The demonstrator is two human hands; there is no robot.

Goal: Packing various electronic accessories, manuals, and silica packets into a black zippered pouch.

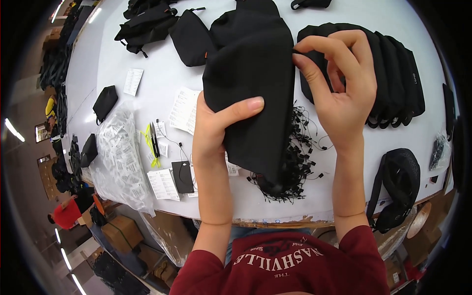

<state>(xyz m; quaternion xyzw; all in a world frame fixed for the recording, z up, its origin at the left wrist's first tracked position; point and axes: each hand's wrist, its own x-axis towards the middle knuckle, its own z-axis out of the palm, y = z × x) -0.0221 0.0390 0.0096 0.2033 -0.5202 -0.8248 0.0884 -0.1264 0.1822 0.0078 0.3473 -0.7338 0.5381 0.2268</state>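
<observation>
A black fabric bag is held up over the white table, its long side running away from me. My left hand is closed round its left side, the thumb lying flat across the front. At the bag's right edge, my right hand pinches with thumb and forefinger; the other fingers are curled. What exactly lies in that pinch is too small to make out, though it touches the edge. Below the bag spreads a heap of black tag strings, partly hidden by it.
A row of black bags stands at the right, more black bags at the far left. On the left lie a plastic bag of labels, black-bladed snips, printed papers and a black card. A black strapped bag sits near right.
</observation>
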